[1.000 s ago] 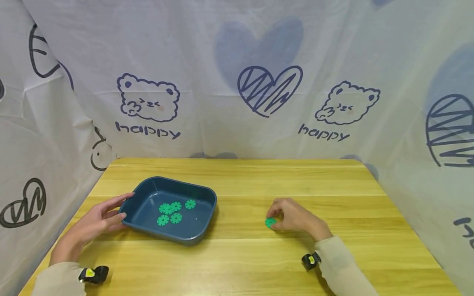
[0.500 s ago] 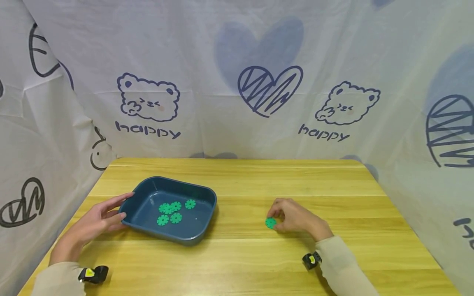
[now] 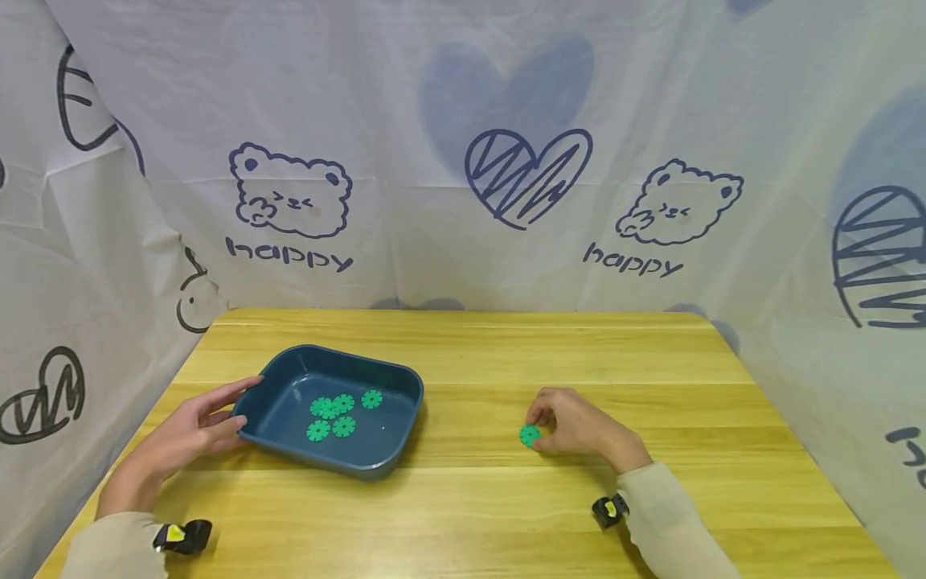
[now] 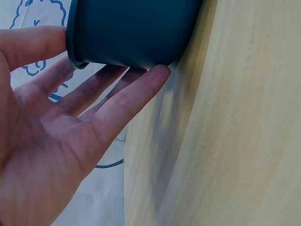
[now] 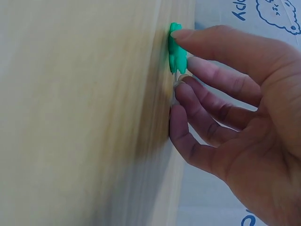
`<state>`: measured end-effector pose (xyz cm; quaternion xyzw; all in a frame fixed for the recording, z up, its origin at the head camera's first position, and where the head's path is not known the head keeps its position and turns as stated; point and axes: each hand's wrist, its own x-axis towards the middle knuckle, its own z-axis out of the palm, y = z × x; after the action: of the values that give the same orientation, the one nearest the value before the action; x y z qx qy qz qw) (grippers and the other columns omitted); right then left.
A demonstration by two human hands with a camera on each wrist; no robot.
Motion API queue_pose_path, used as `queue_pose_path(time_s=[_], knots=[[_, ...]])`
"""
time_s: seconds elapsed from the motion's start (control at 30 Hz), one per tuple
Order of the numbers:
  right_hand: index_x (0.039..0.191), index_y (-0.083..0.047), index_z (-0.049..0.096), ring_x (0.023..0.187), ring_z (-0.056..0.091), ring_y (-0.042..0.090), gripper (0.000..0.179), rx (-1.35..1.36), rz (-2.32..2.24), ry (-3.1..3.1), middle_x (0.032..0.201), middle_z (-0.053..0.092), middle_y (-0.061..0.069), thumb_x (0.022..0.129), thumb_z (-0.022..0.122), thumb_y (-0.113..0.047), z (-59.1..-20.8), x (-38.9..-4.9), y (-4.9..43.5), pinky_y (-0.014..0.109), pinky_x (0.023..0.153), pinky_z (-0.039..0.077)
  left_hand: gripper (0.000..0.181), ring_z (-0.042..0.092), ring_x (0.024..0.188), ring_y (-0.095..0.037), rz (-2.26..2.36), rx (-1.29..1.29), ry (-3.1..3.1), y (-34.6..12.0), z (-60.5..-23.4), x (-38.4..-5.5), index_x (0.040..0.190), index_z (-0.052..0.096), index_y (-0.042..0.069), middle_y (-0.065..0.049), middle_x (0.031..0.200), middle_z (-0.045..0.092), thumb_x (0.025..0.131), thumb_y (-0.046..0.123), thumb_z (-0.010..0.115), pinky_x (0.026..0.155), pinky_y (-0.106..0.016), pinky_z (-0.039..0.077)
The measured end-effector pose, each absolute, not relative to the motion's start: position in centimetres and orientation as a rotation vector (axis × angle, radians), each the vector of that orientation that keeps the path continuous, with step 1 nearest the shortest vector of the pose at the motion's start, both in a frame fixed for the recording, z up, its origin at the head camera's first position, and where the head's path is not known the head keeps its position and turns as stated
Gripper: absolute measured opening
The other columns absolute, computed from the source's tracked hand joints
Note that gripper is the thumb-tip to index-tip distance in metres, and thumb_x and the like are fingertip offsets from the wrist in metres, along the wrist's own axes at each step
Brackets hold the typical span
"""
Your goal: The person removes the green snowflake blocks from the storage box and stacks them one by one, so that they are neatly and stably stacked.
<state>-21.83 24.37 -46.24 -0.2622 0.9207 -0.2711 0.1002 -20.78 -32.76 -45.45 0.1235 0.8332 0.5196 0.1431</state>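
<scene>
A dark blue rectangular tray [image 3: 401,418] stands on the left half of the table. My left hand [image 3: 191,422] touches its left end; the thumb meets the rim and the fairly straight fingers lie against the outer wall, as the left wrist view shows. Inside the tray lie several green notched plastic discs [image 3: 343,427], some overlapping. Over on the right, my right hand [image 3: 571,422] pinches another green notched disc [image 5: 177,49] between thumb and index finger, low at the tabletop. The other fingers of that hand are curled close to the wood.
The light wooden table [image 3: 470,515] stretches across the lower view. Behind it and at both sides hangs a white cloth [image 3: 434,241] printed with bears and hearts. Black wrist cameras [image 3: 184,537] sit on both sleeves.
</scene>
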Motion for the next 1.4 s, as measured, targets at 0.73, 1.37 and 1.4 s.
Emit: queue_pose_path(time_s=[0.73,1.37,1.4], knots=[[0.099,-0.015,0.075,0.084,0.058,0.014,0.012,-0.808,-0.824,2.717,0.099,0.065,0.000,0.091,0.080,-0.023,-46.70,-21.85,24.87,0.022,0.074,0.053,0.067,0.045,0.114,0.023,1.493,0.357,2.416,-32.70,-45.50,-20.81,0.163,0.027,0.006,-0.032,0.167,0.017,0.105,0.017,0.059,0.090,-0.034,0.063],[0.100,-0.014,0.076,0.085,0.058,0.016,0.015,-0.820,-0.852,2.656,0.101,0.064,0.001,0.087,0.083,-0.014,-46.61,-21.96,25.07,0.023,0.075,0.053,0.066,0.060,0.112,0.012,1.537,0.354,2.372,-32.87,-45.66,-20.85,0.163,0.026,0.005,-0.035,0.163,0.017,0.106,0.015,0.058,0.087,-0.028,0.063],[0.100,-0.014,0.076,0.085,0.057,0.016,0.014,-0.823,-0.854,2.657,0.101,0.064,0.001,0.087,0.083,-0.014,-46.63,-21.96,25.08,0.023,0.075,0.053,0.066,0.060,0.112,0.012,1.538,0.353,2.372,-32.87,-45.68,-20.86,0.163,0.026,0.005,-0.035,0.163,0.018,0.106,0.015,0.058,0.087,-0.028,0.063]])
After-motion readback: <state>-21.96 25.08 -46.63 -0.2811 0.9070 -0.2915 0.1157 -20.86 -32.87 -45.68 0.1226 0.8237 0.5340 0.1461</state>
